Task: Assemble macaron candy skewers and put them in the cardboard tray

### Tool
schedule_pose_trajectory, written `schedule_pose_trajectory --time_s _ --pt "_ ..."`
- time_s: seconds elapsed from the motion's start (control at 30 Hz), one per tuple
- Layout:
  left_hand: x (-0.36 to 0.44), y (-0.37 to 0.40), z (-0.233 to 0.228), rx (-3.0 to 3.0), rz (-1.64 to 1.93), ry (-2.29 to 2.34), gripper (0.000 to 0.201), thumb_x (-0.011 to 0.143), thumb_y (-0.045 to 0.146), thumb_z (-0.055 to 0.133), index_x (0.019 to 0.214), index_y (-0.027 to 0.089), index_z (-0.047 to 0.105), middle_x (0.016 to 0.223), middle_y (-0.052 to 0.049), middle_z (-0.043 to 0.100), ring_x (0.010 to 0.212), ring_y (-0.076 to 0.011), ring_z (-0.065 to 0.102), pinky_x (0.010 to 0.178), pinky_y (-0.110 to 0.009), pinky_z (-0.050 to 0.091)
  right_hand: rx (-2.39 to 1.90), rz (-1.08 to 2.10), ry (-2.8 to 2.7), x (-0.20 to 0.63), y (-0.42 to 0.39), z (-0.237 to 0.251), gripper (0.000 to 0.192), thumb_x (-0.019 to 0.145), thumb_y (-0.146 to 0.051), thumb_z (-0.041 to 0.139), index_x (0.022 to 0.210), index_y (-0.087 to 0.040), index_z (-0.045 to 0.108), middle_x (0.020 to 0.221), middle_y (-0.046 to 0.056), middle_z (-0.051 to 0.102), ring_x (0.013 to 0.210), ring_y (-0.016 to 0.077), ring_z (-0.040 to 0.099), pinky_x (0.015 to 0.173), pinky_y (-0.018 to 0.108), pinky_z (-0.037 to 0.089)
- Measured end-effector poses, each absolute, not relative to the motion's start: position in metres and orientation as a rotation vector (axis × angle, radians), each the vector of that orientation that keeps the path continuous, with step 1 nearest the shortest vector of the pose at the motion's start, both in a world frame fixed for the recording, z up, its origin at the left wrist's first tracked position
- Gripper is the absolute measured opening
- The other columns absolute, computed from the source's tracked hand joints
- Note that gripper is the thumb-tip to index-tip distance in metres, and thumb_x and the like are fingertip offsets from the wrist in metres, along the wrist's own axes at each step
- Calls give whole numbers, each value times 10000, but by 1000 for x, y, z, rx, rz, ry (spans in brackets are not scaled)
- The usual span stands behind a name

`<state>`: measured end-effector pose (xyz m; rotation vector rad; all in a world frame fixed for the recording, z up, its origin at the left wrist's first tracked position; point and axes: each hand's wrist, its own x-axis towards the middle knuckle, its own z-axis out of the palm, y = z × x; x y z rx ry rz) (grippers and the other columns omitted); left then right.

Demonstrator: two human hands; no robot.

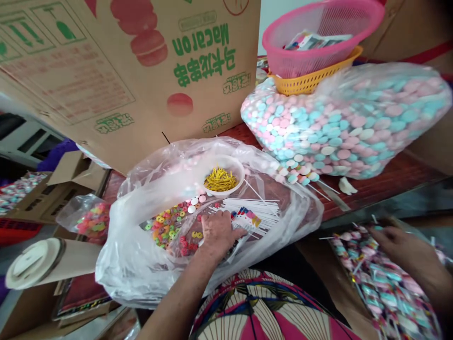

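My left hand (217,233) rests in a plastic-lined work area, its thumb stretched apart from bent fingers whose tips are hidden. Beside the thumb lie small printed wrappers (246,218) on a fan of white sticks (267,210). Colourful ring candies (166,222) spread to the left of this hand, with a few pale round candies (193,203) above. Over at the right, my right hand (399,243) is at a heap of wrapped candy skewers (378,288), its fingers closed around one whose stick end pokes out; the grip is partly blurred.
A white bowl (241,182) holds gold twist ties (221,179). Behind stands a large cardboard box (152,89). A big bag of pink and blue candies (339,127) bears stacked yellow (300,86) and pink baskets (318,52). A lidded paper cup (71,259) is at the left.
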<state>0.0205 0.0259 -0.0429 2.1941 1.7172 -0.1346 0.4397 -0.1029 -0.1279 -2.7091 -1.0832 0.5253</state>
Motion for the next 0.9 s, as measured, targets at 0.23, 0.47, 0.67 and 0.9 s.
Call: schedule_pose_trajectory --time_s 0.23,0.47,0.67,0.9 --pt "3 42 -49 2108 -122 1573 109 813 272 581 872 186 614 856 -77 696 858 -256 642 809 -389 429 -1655 704 -1964 250 -13 -48 254 886 -324 440 712 -208 584 723 40 623 703 169 568 690 289 462" --pt "-17 42 -71 2320 216 1374 91 828 179 550 769 184 620 842 -62 677 860 -205 607 827 -345 438 -1590 582 -2345 175 19 -53 281 786 -245 652 1054 -166 616 1074 128 602 1033 266 534 878 383 444" --pt "-30 35 -44 2205 442 1228 126 817 165 505 729 191 591 766 -15 617 779 -158 573 771 -287 450 -1501 649 -2217 182 15 -62 662 703 -339 729 1296 -163 496 1277 162 508 1152 291 482 932 425 418" --pt "-22 29 -8 2043 407 1248 232 778 271 593 996 198 618 929 -29 662 859 -180 589 809 -300 451 -1300 1045 -1865 172 17 -53 247 871 -304 468 684 -178 569 616 -6 552 592 122 479 580 242 389"
